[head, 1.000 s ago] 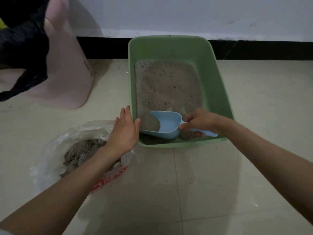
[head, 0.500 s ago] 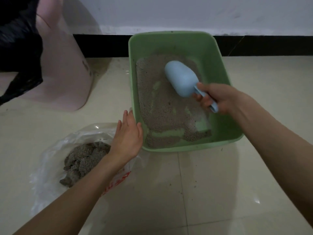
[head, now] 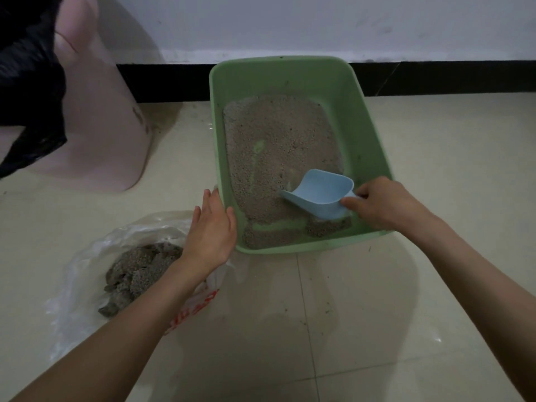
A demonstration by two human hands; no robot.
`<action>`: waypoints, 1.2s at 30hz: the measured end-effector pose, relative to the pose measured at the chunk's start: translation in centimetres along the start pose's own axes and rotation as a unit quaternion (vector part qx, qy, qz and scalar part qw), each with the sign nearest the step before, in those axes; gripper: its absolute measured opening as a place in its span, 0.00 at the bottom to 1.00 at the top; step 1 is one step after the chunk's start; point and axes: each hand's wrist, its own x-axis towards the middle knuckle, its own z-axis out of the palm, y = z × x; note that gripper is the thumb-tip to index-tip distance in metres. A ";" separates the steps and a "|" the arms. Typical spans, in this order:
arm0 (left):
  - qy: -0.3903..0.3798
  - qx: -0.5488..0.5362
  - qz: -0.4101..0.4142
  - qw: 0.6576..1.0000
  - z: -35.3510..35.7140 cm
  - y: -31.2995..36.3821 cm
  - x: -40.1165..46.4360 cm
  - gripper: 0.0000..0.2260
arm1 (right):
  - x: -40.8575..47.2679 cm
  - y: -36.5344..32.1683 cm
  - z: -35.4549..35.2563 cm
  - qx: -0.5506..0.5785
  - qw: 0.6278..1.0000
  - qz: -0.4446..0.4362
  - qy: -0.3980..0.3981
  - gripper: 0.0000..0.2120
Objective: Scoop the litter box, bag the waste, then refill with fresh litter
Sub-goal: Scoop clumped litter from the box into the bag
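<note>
The green plastic litter box (head: pixel 359 91) is seen on the tiled floor (head: pixel 348 329) against the wall, thinly spread with grainy grey litter (head: pixel 275 146), bare green streaks exposed near its front edge. A smooth blue scoop (head: pixel 319 195) is gripped by the right hand (head: pixel 385 204), its lip dug into the litter. The box's front-left corner is touched by the left hand (head: pixel 211 230), fingers straight. Clumped waste (head: pixel 139 271) is held in a crinkled clear bag (head: pixel 84 262) alongside.

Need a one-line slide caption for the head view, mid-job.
Right hand digs blue scoop into green litter box; left hand steadies its rim beside the waste bag.
</note>
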 end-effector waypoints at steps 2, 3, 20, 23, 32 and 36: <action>-0.003 0.001 -0.004 1.000 -0.1 0.1 -0.1 0.18 | -0.1 0.1 0.5 0.031 1.000 0.000 0.007 0.17; -0.003 0.002 -0.004 1.000 -0.2 0.1 -0.1 0.19 | -0.1 0.1 0.8 0.045 0.999 0.002 0.010 0.18; 0.005 0.018 0.013 1.000 0.0 0.0 0.0 0.18 | 0.8 0.3 3.2 0.130 0.990 0.002 0.055 0.16; 0.007 0.015 0.011 1.000 0.0 -0.1 0.1 0.18 | 1.2 0.1 3.8 0.142 0.988 -0.001 0.055 0.13; 0.003 0.016 0.004 1.000 -0.1 0.2 -0.2 0.18 | 2.1 -0.6 5.4 0.197 0.979 -0.020 0.050 0.12; 0.003 0.012 0.005 1.000 -0.1 0.2 -0.1 0.17 | 2.1 -0.2 5.4 0.241 0.968 -0.023 0.069 0.13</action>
